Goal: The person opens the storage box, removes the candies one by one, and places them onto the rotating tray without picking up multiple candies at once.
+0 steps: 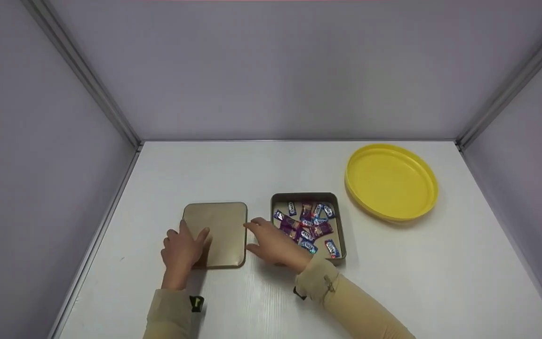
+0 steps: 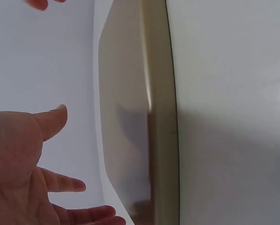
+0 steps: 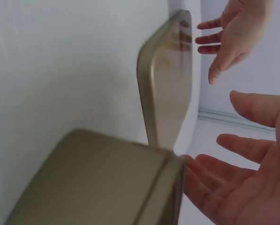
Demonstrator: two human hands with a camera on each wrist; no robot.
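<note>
A flat gold tin lid [image 1: 221, 230] lies on the white table, left of an open square tin [image 1: 341, 235] that holds several wrapped candies [image 1: 306, 226]. My left hand [image 1: 180, 249] is at the lid's left edge, fingers and thumb spread; in the left wrist view the hand [image 2: 18, 164] appears beside the lid [image 2: 125, 108], gripping nothing. My right hand [image 1: 273, 242] reaches across the tin's left side, its fingertips near the lid's right edge. The right wrist view shows that hand [image 3: 252, 173] with spread fingers between the tin [image 3: 97, 178] and the lid [image 3: 172, 84]; contact with the lid cannot be told.
A round yellow tray [image 1: 391, 182] stands at the back right of the white table [image 1: 252, 165]. Grey panels [image 1: 299, 70] enclose the table at the back and on both sides.
</note>
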